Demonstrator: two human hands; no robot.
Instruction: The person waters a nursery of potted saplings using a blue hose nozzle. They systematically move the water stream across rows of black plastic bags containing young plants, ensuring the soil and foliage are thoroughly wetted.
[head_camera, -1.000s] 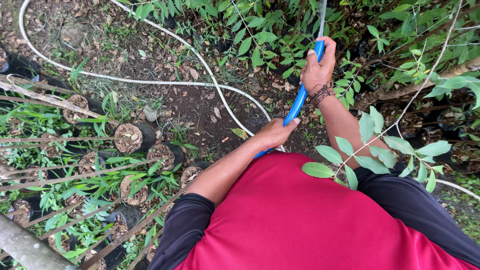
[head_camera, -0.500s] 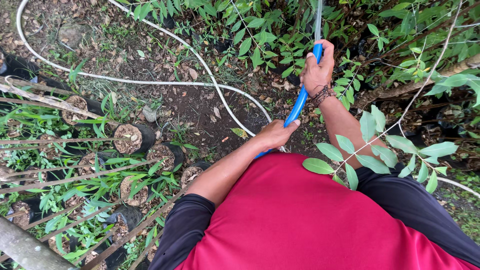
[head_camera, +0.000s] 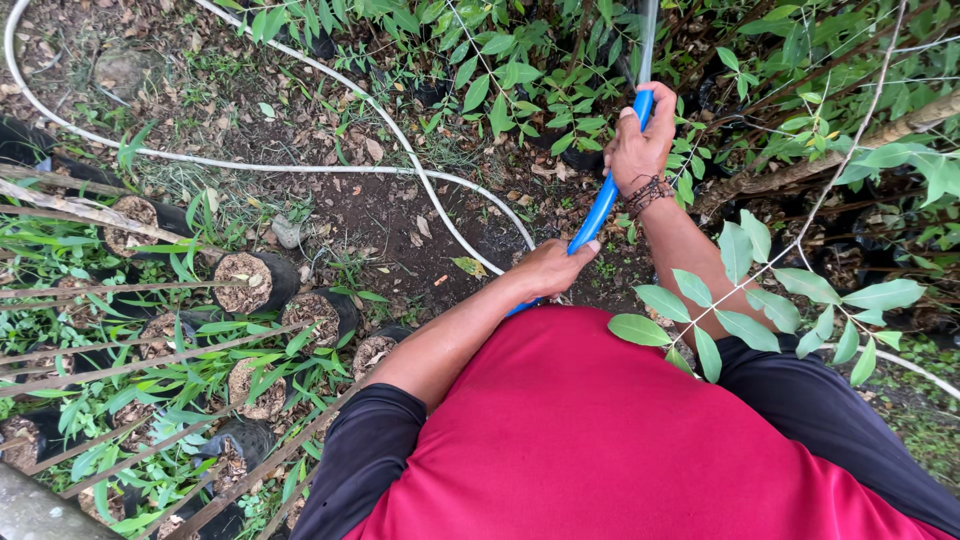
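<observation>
Blue hose (head_camera: 603, 203), smooth and bright, slanting over bare soil toward leafy seedlings (head_camera: 520, 90). Right hand (head_camera: 640, 145) clenched around its upper end, left hand (head_camera: 552, 266) wrapped around its lower stretch. White hose (head_camera: 300, 165) looping nearby, beside black nursery bags (head_camera: 260, 280).

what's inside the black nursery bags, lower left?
The black nursery bags hold brown soil with green seedlings. Bamboo slats and leaves cover several tops. The bags' lower contents are hidden by their walls.

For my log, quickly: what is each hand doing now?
Left hand: closed on the blue hose.
Right hand: closed on the hose, higher up.
</observation>
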